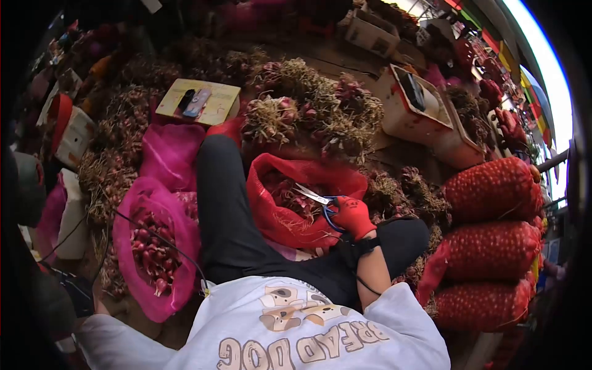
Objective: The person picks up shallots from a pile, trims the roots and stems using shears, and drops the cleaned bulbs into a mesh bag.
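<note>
My right hand (351, 217), in a red glove, is closed on blue-handled scissors (314, 195). Their blades are apart and point left over an open red mesh bag (277, 221) with shallots and dry stalks inside. To the left of my legs, an open pink mesh bag (126, 246) holds trimmed red shallots (152, 250). My left arm reaches down to the lower left edge of the view, where the left hand cannot be made out in the dark.
Bundles of shallots (314, 98) lie ahead of my knees. A yellow box (216, 102) bears two phone-like items. Full red sacks (490, 250) are stacked at the right. White boxes (407, 126) stand at the upper right. A black cable (161, 237) crosses the pink bag.
</note>
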The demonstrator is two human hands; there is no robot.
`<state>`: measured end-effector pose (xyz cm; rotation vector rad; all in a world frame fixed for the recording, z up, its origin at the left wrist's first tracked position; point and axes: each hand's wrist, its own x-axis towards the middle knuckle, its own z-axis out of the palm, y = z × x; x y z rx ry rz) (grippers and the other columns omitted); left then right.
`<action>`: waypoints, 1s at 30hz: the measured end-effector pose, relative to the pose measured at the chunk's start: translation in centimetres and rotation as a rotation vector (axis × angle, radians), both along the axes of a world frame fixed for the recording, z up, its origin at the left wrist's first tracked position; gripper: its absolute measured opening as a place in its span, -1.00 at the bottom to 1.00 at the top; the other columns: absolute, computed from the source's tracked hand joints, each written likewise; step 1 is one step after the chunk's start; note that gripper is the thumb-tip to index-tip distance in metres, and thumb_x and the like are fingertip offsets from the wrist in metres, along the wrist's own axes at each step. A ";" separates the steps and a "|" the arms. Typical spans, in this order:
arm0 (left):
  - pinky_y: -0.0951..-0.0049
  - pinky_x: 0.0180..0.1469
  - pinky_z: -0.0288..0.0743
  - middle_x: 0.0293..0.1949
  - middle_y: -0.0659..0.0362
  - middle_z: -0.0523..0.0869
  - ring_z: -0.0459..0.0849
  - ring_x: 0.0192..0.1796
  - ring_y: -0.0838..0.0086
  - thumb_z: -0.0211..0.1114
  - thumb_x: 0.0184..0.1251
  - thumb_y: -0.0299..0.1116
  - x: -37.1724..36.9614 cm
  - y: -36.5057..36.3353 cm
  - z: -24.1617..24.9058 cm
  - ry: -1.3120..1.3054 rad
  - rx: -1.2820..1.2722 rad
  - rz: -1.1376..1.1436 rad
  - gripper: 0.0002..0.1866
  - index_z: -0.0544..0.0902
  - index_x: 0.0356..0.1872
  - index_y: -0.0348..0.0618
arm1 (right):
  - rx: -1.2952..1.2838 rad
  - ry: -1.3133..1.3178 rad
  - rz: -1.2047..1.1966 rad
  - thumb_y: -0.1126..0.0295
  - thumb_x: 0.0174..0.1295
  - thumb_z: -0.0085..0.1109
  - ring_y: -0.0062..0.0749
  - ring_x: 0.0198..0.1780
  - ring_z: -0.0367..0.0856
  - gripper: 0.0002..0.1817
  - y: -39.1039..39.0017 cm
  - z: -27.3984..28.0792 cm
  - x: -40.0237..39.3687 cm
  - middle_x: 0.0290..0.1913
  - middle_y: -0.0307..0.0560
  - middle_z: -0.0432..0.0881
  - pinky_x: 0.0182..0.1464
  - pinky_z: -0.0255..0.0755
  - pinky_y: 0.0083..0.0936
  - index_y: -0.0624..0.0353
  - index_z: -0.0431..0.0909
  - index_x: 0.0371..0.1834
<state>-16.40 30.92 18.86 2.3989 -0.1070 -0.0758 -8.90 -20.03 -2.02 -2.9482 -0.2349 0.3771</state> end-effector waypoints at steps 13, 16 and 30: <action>0.50 0.03 0.42 -0.10 0.16 0.65 0.56 -0.05 0.56 0.22 0.28 -0.33 23.1 -15.9 -17.0 -0.146 0.042 -0.216 -0.60 0.50 0.11 -0.25 | 0.201 -0.224 -0.350 0.01 0.07 0.19 -0.09 -0.10 0.63 -0.58 -1.8 2.6 -5.8 -0.17 0.01 0.65 -0.08 0.50 -0.25 0.05 0.53 -0.12; 0.51 0.01 0.42 -0.11 0.16 0.65 0.56 -0.07 0.57 0.22 0.29 -0.32 25.5 -17.3 -18.6 -0.175 0.041 -0.211 -0.61 0.51 0.10 -0.25 | 0.206 -0.336 -0.363 -0.08 0.12 0.18 -0.09 -0.14 0.64 -0.55 -1.4 1.9 -6.7 -0.19 0.01 0.65 -0.12 0.50 -0.25 0.03 0.54 -0.12; 0.53 -0.06 0.43 -0.15 0.18 0.65 0.56 -0.13 0.59 0.23 0.30 -0.28 22.2 -13.0 -15.3 -0.176 0.101 -0.250 -0.64 0.53 0.05 -0.25 | 0.286 -0.398 -0.346 -0.04 0.07 0.26 -0.12 -0.16 0.65 -0.56 -0.1 2.4 -6.2 -0.19 -0.05 0.67 -0.15 0.54 -0.32 -0.01 0.62 -0.09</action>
